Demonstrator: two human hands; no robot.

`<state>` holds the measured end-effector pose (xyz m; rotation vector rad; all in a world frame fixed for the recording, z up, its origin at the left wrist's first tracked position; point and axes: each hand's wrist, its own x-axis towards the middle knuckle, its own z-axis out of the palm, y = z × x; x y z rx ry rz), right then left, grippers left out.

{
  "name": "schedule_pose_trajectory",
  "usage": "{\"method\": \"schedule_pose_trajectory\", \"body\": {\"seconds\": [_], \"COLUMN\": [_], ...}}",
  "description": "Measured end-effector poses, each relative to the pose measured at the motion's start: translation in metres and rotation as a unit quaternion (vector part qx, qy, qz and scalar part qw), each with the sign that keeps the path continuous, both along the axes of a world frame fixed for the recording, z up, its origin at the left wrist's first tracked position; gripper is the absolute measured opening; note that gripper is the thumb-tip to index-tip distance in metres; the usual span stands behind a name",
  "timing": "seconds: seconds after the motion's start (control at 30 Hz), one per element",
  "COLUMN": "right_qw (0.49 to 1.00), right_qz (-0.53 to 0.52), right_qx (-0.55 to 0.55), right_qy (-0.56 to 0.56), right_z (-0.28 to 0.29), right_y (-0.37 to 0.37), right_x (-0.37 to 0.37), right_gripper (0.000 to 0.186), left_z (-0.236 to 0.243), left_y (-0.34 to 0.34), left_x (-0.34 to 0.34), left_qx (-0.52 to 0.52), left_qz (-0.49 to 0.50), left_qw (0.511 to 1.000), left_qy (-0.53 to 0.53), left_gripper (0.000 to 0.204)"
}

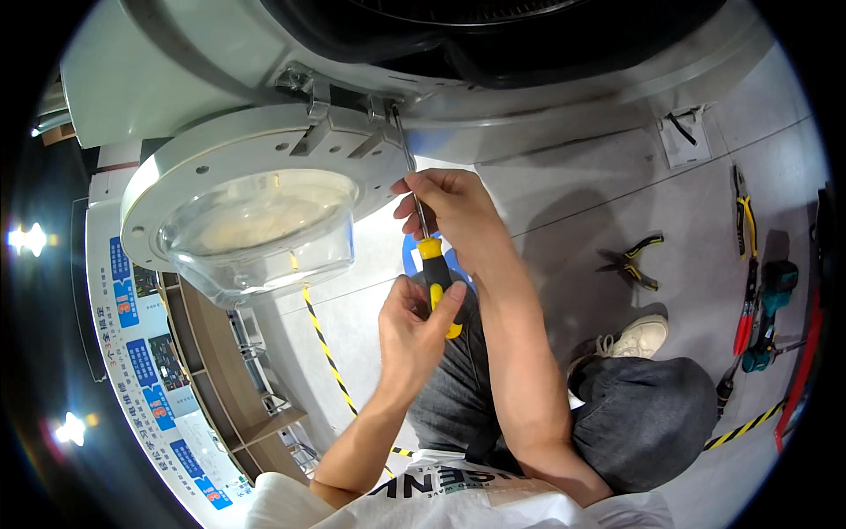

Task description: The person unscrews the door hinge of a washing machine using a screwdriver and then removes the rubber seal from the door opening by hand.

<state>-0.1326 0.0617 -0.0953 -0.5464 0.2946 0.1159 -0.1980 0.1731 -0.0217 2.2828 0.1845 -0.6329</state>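
Observation:
A screwdriver (436, 273) with a yellow and black handle points up and slightly left. My left hand (412, 333) is closed round its handle. Higher up, my right hand (454, 207) pinches the metal shaft with its fingers. The tip reaches the door hinge (377, 110) of a front-loading washing machine; whether it sits in a screw is too small to tell. The round door (256, 189), a white ring with a clear glass bowl, hangs swung out to the left on that hinge. Above it shows the machine's black rubber door seal (493, 57).
On the grey tiled floor at right lie pliers (630, 262), longer pliers (745, 212), a red-handled tool (745, 317) and a teal power drill (768, 313). A small flap opening (685, 137) shows low on the machine. Striped tape (326, 348) and wooden shelves (211, 353) stand left.

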Motion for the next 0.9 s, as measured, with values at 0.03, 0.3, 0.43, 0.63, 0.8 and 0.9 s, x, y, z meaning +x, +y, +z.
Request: {"method": "schedule_pose_trajectory", "body": {"seconds": [0.03,0.3,0.43,0.63,0.8,0.9], "right_qw": [1.0,0.999,0.948,0.866,0.828,0.833], "right_qz": [-0.006,-0.032,-0.148,-0.123,-0.113,-0.114], "right_qx": [-0.013,-0.019,-0.272,-0.478,-0.542,-0.535], "right_qy": [-0.004,-0.016,0.068,0.076,0.084,0.086], "right_z": [0.0,0.007,0.007,0.037,0.046,0.049], "right_y": [0.0,-0.002,0.011,0.024,0.048,0.054], "right_x": [0.002,0.001,-0.036,-0.138,-0.131,-0.129], "right_gripper": [0.027,0.03,0.032,0.038,0.048,0.047], "left_z": [-0.001,-0.006,-0.007,-0.008,-0.009,-0.017], "left_y": [-0.003,0.019,-0.002,-0.008,-0.007,0.001], "left_x": [0.0,0.02,0.015,0.016,0.03,0.032], "left_qx": [0.067,-0.444,-0.287,-0.235,-0.235,-0.192], "left_qz": [-0.032,0.078,0.113,0.124,0.114,0.068], "left_qw": [0.996,0.854,0.942,0.959,0.954,0.97], "left_qy": [-0.049,0.262,0.133,0.096,0.151,0.134], "left_gripper": [0.028,0.037,0.023,0.02,0.02,0.021]}}
